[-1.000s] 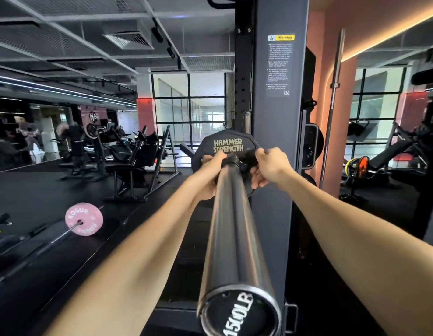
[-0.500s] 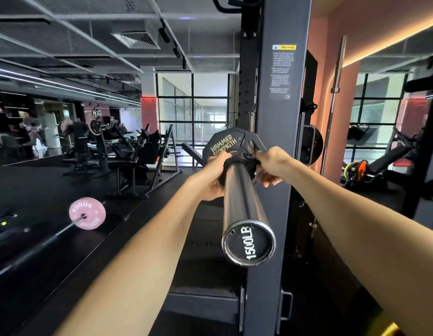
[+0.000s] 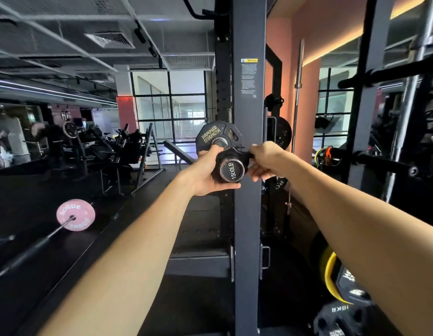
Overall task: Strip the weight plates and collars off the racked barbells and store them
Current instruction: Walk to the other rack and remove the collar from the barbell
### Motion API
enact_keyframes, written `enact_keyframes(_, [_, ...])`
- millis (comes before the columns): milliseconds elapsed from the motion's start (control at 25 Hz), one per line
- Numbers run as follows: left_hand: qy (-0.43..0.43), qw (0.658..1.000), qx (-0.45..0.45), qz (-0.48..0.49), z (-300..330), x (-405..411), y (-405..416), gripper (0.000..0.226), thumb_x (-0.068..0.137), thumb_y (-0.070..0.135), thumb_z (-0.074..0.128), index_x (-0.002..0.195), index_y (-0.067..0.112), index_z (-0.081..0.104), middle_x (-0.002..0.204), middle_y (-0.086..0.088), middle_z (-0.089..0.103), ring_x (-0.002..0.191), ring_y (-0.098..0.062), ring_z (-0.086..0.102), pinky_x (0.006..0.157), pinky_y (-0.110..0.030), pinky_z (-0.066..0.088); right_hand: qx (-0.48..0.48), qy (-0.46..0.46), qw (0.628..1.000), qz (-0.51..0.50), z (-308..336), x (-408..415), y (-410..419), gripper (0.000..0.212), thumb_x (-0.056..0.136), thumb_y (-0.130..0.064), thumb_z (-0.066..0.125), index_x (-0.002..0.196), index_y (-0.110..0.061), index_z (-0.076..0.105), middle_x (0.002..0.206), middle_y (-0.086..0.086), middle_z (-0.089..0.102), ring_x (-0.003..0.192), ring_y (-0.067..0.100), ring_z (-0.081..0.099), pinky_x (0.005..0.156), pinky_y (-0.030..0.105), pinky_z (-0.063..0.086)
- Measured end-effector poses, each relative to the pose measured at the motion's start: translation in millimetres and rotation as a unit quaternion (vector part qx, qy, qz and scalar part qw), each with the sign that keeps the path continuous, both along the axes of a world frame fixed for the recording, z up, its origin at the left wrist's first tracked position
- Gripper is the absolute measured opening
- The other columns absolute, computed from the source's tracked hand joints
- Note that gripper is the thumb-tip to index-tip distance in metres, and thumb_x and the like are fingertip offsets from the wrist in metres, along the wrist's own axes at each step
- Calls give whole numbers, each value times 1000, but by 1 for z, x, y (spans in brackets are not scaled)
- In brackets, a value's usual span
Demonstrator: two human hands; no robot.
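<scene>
On the dark floor at the far left, a round pink weight plate (image 3: 75, 215) sits on the end of a thin grey bar (image 3: 33, 248) that lies flat. Behind it, dark benches and gym machines (image 3: 118, 156) stand in front of big windows.

In the middle, the left hand (image 3: 208, 173) curls around the thick shiny steel end of the barbell (image 3: 231, 170), with its fingers on top and its thumb under. The bar's round end cap reads "1500LB". A black plastic collar (image 3: 234, 154) rings the bar right by its end, between the two hands. Just behind the collar, a black round weight plate (image 3: 216, 138) with gold "HAMMER STRENGTH" letters hangs on the bar, next to the tall dark grey rack post (image 3: 247, 214).

The right hand (image 3: 267, 161) pinches the side lever of the collar, fingers curled tight on it.

Further right, a long silver bar (image 3: 298, 93) stands up against the pink wall. At the bottom right, a black and yellow plate (image 3: 331, 277) is only partly seen.
</scene>
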State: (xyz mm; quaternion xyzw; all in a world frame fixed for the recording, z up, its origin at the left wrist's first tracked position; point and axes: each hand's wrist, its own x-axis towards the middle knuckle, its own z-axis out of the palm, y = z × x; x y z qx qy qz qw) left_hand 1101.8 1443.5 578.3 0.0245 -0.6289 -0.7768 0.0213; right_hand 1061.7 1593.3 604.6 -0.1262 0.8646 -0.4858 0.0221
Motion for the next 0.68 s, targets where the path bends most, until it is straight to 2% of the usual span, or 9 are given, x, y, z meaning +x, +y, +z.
enact_keyframes(200, [-8, 999, -4, -32, 2, 48, 14, 47, 90, 34, 57, 132, 12, 52, 120, -18, 66, 91, -33, 71, 74, -51, 58, 4, 4, 1000, 3, 2, 49, 17, 45, 99, -24, 28, 62, -6, 46, 42, 9, 60, 31, 16, 55, 36, 15, 37])
enact_keyframes(480, [-15, 996, -35, -80, -3, 93, 13, 42, 93, 40, 54, 118, 8, 64, 110, -17, 71, 99, -32, 69, 91, -49, 55, -17, 6, 998, 54, -2, 82, 36, 40, 97, -25, 33, 61, -11, 41, 53, 13, 66, 40, 22, 60, 42, 21, 41])
enact_keyframes(600, [-17, 996, -27, -79, -10, 110, -3, 48, 89, 34, 63, 127, 6, 56, 124, -19, 65, 108, -35, 66, 95, -55, 51, -28, -22, 993, 114, -11, 92, 32, 42, 101, -29, 33, 66, -9, 44, 61, 16, 67, 45, 24, 62, 41, 22, 42])
enact_keyframes(680, [-5, 997, -29, -65, -15, 122, -18, 48, 85, 21, 71, 126, 9, 50, 134, -20, 56, 112, -37, 64, 93, -58, 50, -26, -42, 986, 160, -18, 95, 27, 44, 104, -36, 33, 75, -6, 49, 68, 18, 68, 49, 24, 64, 40, 23, 45])
